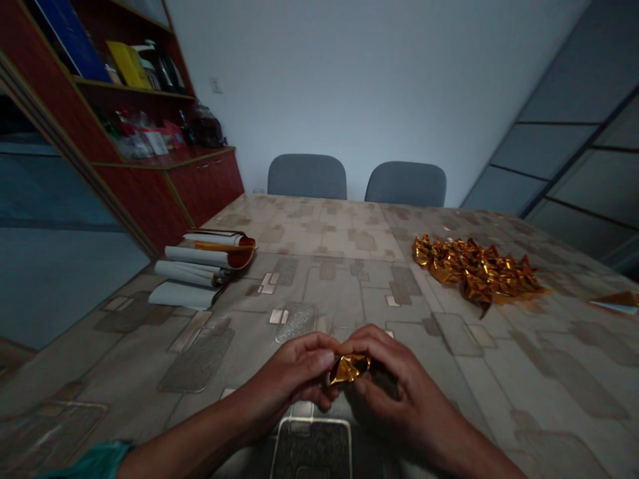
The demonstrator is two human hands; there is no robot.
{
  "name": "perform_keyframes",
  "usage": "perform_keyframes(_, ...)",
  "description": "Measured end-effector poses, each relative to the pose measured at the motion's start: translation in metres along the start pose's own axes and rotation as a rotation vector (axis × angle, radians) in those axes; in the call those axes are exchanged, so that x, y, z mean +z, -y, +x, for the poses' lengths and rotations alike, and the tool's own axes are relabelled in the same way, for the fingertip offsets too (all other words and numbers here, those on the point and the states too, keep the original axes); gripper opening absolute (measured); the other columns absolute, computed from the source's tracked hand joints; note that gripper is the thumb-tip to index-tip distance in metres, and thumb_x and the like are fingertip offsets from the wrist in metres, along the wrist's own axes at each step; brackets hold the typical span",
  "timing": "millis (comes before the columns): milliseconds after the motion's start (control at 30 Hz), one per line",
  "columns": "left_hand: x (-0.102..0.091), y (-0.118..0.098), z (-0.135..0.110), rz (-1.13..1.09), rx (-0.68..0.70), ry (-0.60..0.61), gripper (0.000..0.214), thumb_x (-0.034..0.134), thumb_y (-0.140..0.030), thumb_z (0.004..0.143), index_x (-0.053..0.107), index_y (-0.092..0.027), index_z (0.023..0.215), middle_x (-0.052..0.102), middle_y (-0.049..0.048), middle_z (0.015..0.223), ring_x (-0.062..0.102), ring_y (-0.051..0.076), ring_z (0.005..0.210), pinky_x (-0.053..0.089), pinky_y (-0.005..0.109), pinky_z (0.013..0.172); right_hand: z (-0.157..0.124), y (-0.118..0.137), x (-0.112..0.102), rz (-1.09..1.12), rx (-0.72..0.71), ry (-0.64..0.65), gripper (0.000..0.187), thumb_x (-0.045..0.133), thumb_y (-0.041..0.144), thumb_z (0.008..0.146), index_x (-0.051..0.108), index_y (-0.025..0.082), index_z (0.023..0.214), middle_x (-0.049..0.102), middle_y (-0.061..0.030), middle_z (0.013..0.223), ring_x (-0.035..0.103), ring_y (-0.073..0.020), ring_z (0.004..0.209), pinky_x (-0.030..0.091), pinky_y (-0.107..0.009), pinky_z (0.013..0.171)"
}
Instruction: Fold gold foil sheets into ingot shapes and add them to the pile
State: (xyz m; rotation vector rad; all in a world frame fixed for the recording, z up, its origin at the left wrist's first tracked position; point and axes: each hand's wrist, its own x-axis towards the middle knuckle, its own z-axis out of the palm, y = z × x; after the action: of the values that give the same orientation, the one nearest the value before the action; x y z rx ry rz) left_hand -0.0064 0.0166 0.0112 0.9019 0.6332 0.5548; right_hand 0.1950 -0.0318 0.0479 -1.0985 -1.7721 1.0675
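A small piece of folded gold foil paper (349, 370) sits between my two hands, close to the table's near side. My left hand (302, 369) pinches its left end with thumb and fingers. On the other end, the thumb and fingers of my right hand (392, 372) close around it. Parts of the foil are hidden behind my fingers. Off to the right lies a cluster of folded gold foil pieces (474, 266), several of them packed side by side, shiny and pointed.
A stack of curled paper sheets (192, 266), white with gold inside, lies at the table's left. Another gold sheet (619, 301) rests at the right edge. Beyond the patterned table (339, 226) stand two grey chairs (307, 176). A red-brown cabinet (200, 183) is at the left.
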Motion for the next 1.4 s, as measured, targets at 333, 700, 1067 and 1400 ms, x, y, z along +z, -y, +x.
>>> perform_keyframes(333,0.003,0.01,0.001,-0.116,0.034,0.02,0.043,0.085,-0.032,0.076,0.064,-0.018,0.111,0.066,0.0021,0.093,0.053,0.004,0.059,0.034,0.016,0.051,-0.002,-0.016,0.01,0.414,0.199,-0.102,0.027,0.068,0.037,0.09,0.061,0.023,0.112,0.057,0.0014,0.077,0.055,-0.0149,0.07,0.044,-0.03,0.065)
perform_keyframes(700,0.007,0.01,-0.003,-0.306,-0.026,0.056,0.042,0.084,-0.024,0.078,0.062,-0.019,0.113,0.064,0.0053,0.107,0.063,0.006,0.071,0.045,0.014,0.062,-0.001,-0.023,0.017,0.802,0.305,-0.064,0.035,0.079,0.041,0.084,0.064,0.019,0.106,0.06,0.0027,0.076,0.052,-0.0069,0.056,0.042,-0.018,0.052)
perform_keyframes(1067,0.009,0.012,-0.003,-0.125,-0.023,0.039,0.042,0.079,-0.038,0.081,0.051,-0.02,0.107,0.072,0.0055,0.088,0.068,0.014,0.066,0.044,0.016,0.048,-0.001,-0.022,0.021,0.9,0.342,-0.028,0.033,0.086,0.034,0.077,0.067,0.018,0.098,0.064,0.0014,0.08,0.052,-0.006,0.056,0.044,-0.017,0.051)
perform_keyframes(1400,0.008,0.02,-0.001,-0.175,0.019,0.066,0.038,0.082,-0.038,0.078,0.055,-0.021,0.1,0.067,0.0015,0.083,0.06,0.01,0.056,0.046,0.017,0.046,-0.001,-0.026,0.021,0.979,0.433,-0.031,0.031,0.087,0.034,0.077,0.067,0.019,0.095,0.06,0.0054,0.065,0.045,-0.0043,0.045,0.035,-0.016,0.042)
